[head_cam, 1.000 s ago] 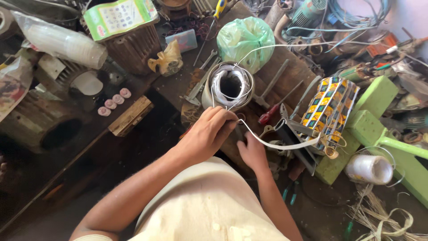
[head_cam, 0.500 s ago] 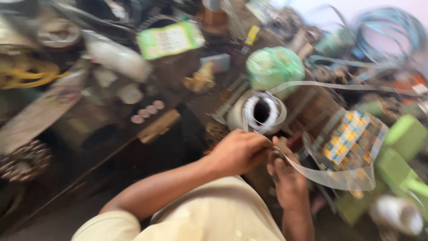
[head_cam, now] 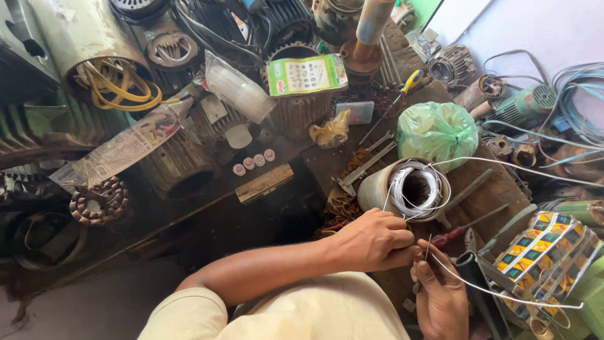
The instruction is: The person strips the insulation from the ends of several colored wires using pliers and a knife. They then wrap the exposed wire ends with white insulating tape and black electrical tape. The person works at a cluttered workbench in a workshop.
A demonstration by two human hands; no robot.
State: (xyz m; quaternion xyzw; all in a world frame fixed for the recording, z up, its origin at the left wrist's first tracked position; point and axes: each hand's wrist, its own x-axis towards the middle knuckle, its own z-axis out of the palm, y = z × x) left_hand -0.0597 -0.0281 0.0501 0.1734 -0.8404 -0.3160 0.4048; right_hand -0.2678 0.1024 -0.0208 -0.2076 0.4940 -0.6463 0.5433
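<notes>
As seen at far left: motor housings lay stacked, with a coil of yellow cable (head_cam: pixel 116 88) and a folded newspaper (head_cam: pixel 123 148) on them.
Left of centre: four small white caps (head_cam: pixel 251 162) sat in a row just above a wooden block (head_cam: pixel 264 182); a green printed packet (head_cam: pixel 306 74) rested on a ribbed motor body behind.
Left hand (head_cam: pixel 374 242): fingers were curled closed, the tips pinching the white wire (head_cam: pixel 503 294) just below the drum.
Drum (head_cam: pixel 380 189): a pale cylinder lay on its side on the workbench (head_cam: pixel 497 189), its open end facing the camera and looped with turns of the same wire.
Right hand (head_cam: pixel 440 296): thumb and forefinger were closed narrowly on the wire, touching the left fingertips.
Step in hand: judged to be working one strand at the pinch, both hands together below the drum.
Next move calls for: in my judgement, steady tension and a fine two-handed pinch, so the loose turns do not spring off.
Wire position and axis: from the pinch its long axis ran rightward and slightly down, the free end bent back near a patterned strip of sachets (head_cam: pixel 547 242); a second strand left the drum toward the right edge.
Right background: a knotted green plastic bag (head_cam: pixel 437 132) sat just behind the drum.
</notes>
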